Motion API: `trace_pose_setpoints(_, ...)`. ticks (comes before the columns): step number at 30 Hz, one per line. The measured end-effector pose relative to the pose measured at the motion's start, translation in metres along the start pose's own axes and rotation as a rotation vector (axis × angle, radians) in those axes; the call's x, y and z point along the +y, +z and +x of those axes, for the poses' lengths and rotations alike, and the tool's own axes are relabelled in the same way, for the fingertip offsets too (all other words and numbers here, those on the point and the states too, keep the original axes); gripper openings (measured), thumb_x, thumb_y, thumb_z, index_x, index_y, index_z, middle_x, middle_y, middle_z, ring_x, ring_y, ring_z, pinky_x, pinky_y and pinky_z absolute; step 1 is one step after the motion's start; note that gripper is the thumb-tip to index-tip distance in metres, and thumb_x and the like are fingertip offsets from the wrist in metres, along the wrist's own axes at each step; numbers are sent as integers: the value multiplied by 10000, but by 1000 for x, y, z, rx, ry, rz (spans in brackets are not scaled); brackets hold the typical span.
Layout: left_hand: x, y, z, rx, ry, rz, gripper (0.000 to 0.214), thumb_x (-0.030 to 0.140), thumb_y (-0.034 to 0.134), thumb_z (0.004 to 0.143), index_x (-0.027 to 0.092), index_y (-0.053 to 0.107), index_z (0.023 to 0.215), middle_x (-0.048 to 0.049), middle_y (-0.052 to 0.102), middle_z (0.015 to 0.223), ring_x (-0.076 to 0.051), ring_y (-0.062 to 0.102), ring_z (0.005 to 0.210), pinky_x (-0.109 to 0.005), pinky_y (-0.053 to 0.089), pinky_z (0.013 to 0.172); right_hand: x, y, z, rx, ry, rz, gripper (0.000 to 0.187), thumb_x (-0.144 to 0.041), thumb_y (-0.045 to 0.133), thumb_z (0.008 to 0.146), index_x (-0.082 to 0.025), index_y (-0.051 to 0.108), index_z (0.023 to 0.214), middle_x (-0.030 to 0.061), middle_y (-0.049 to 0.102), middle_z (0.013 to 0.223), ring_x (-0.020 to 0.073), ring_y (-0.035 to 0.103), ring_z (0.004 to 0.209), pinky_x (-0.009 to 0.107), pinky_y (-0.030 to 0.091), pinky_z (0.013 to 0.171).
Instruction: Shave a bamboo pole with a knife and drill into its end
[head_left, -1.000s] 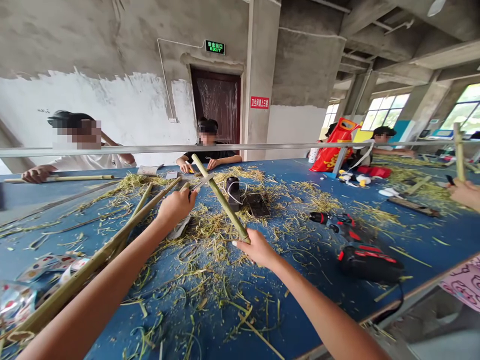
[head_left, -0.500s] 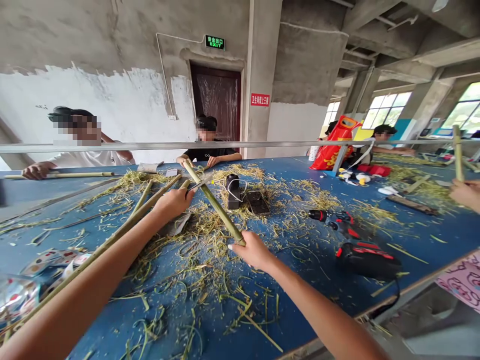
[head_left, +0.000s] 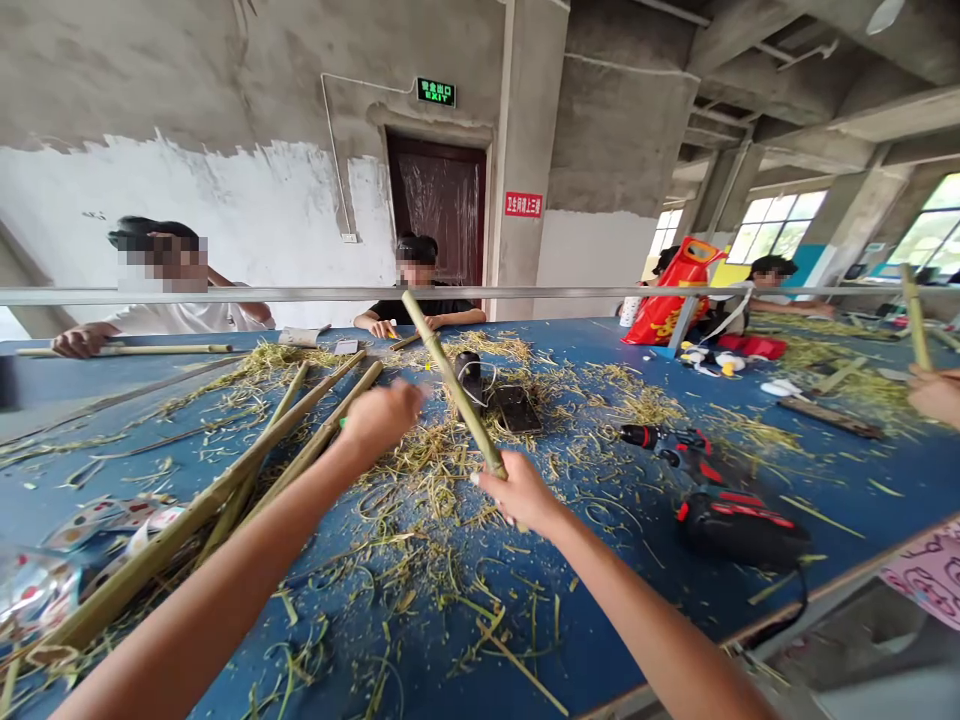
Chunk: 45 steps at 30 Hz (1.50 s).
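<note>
My right hand is closed around the lower end of a bamboo stick, which slants up and away to the left over the table. To the left of the stick, my left hand is smeared by motion, with its fingers curled. A small green end, seemingly of the knife handle, shows at the back of that hand; the blade cannot be made out. Beneath my left forearm lie long bamboo poles. Bamboo shavings cover the blue table around both hands.
A cordless drill lies on the right. Beyond the stick are a black object with a white cord and a dark flat box. A metal rail crosses ahead, with people seated behind it. A red bag stands back right.
My left hand has come off the stick, where the knife blade lay across it, and moved right and nearer. The stick now stands more steeply, raised at its far end.
</note>
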<state>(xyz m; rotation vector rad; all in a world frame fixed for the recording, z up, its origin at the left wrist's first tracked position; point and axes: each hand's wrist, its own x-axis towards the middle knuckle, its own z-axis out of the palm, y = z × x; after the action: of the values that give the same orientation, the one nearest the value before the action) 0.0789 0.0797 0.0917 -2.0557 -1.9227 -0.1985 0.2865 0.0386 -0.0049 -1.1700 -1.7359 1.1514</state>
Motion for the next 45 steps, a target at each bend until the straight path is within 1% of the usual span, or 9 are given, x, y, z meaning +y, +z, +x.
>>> trace_pose_setpoints(4, 2, 3, -10, 41, -33, 13, 617, 504, 59, 862, 107, 524, 951, -131, 622, 753, -208, 587, 641, -312, 426, 579, 5, 2, -2, -47, -48, -50, 222, -349, 537, 740, -199, 378, 702, -81, 357, 483, 64, 387, 348, 188, 288, 329)
trace_pose_setpoints(8, 18, 14, -34, -79, 255, -97, 561, 550, 147, 847, 156, 544, 885, -64, 609, 652, -165, 560, 546, -255, 396, 516, 4, 2, -1, 21, -121, -104, 199, -285, 559, 718, -185, 396, 661, -69, 363, 498, 52, 382, 399, 177, 284, 366)
trace_pose_setpoints(13, -5, -3, -30, 7, -95, 17, 650, 491, 43, 869, 73, 538, 919, -137, 624, 741, -190, 573, 621, -277, 399, 559, 2, 10, -5, -104, -26, 27, 203, -336, 539, 739, -195, 394, 715, -84, 366, 465, 59, 379, 329, 182, 291, 317)
trace_pose_setpoints(17, -10, 8, -38, -79, 209, -91, 546, 531, 143, 851, 169, 552, 859, -61, 611, 640, -176, 572, 559, -248, 365, 500, 0, 15, -5, -122, -56, 119, 217, -313, 560, 728, -199, 378, 699, -99, 331, 454, 53, 378, 322, 170, 303, 309)
trace_pose_setpoints(23, -28, 13, -28, 128, -147, 22, 563, 502, 120, 856, 142, 552, 842, -107, 619, 670, -217, 594, 601, -262, 363, 499, 0, 15, -12, -232, 40, 177, 241, -347, 572, 727, -202, 381, 747, -108, 345, 451, 46, 346, 309, 165, 305, 282)
trace_pose_setpoints(30, 9, 20, -72, -64, 322, -11, 549, 532, 110, 852, 173, 526, 847, -72, 601, 617, -211, 590, 555, -258, 348, 469, -5, 12, -5, -143, -71, 138, 230, -343, 564, 737, -199, 388, 704, -96, 342, 443, 55, 365, 327, 177, 299, 313)
trace_pose_setpoints(35, 12, 14, -43, -6, 302, 44, 588, 558, 95, 840, 169, 529, 915, -86, 614, 655, -223, 598, 599, -272, 383, 509, -7, 4, -4, -40, -85, 131, 217, -361, 541, 748, -200, 396, 731, -91, 347, 486, 57, 375, 321, 186, 315, 304)
trace_pose_setpoints(40, -16, -7, -2, 49, -34, 16, 647, 567, 85, 839, 118, 544, 907, -115, 633, 750, -198, 585, 644, -276, 410, 565, 1, 4, -8, -89, -12, 85, 239, -371, 556, 732, -196, 394, 735, -93, 360, 472, 59, 386, 311, 175, 312, 275)
trace_pose_setpoints(45, 1, 11, -30, 43, 38, -26, 628, 545, 57, 847, 153, 547, 886, -79, 611, 670, -180, 564, 547, -264, 391, 504, 4, 1, -3, -112, -31, 122, 225, -355, 555, 739, -201, 390, 745, -108, 343, 432, 52, 359, 291, 168, 299, 272)
